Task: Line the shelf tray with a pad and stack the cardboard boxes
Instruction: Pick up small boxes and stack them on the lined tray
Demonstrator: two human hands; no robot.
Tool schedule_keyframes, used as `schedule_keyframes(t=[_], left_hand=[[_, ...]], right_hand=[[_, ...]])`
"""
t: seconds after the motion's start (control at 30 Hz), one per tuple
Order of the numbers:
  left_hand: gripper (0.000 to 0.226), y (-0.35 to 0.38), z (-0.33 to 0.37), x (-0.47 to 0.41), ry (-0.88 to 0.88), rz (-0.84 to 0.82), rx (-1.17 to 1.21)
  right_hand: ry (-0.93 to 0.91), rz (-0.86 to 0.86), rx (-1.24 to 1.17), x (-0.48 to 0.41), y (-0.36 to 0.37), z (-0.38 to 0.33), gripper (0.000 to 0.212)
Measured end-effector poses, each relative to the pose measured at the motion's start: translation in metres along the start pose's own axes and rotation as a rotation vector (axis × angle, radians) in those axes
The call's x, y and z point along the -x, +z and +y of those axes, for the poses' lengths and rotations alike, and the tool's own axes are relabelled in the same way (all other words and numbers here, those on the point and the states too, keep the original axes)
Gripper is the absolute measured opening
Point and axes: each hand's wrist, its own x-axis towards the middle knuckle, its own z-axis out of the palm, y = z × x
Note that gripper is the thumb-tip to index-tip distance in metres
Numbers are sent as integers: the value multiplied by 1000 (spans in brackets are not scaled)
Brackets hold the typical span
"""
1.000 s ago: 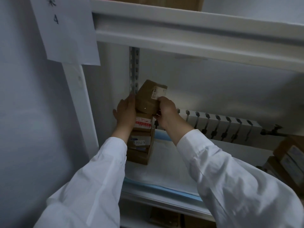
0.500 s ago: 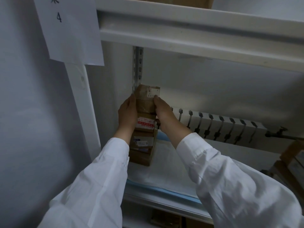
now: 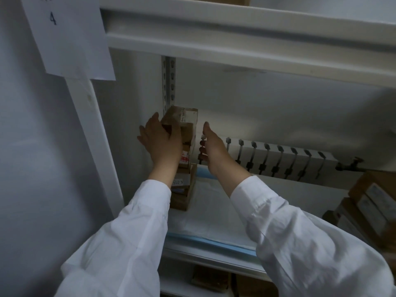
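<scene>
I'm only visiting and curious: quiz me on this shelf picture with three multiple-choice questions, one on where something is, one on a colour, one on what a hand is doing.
1. Where does the stack of cardboard boxes stand?
A. In the left rear corner of the shelf, on the pad
B. At the middle of the front edge
C. On the floor

2. What colour is the pad's border?
A. Red
B. Blue
C. Green

3. How is the right hand?
A. Gripping the top box
B. Open, apart from the stack
C. Lifting the pad

Answers: 1 A, the stack stands beside the rear upright on the left. 2 B, a blue strip runs along the pad's front edge. 3 B, its fingers hold nothing and a gap shows between it and the boxes.
</scene>
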Motion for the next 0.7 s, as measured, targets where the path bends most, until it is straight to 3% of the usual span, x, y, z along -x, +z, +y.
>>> schedule_keyframes(t=[0.1, 0.17, 0.27, 0.47, 0.7], left_hand=[[55, 6, 18, 12, 200, 73, -48], [42, 11, 31, 24, 323, 101, 65], [22, 19, 49, 45, 354, 50, 321], [20, 55, 64, 82, 155, -179, 331], [17, 112, 91, 147, -214, -635, 369]], right_hand=[[13, 10, -34, 4, -11, 3, 56], [-3, 35, -15, 8, -19, 5, 57], [-28, 90, -1, 15, -36, 4, 53], [-82, 215, 68, 44, -89, 4, 37], [-182, 371, 99, 79, -162, 11, 27]])
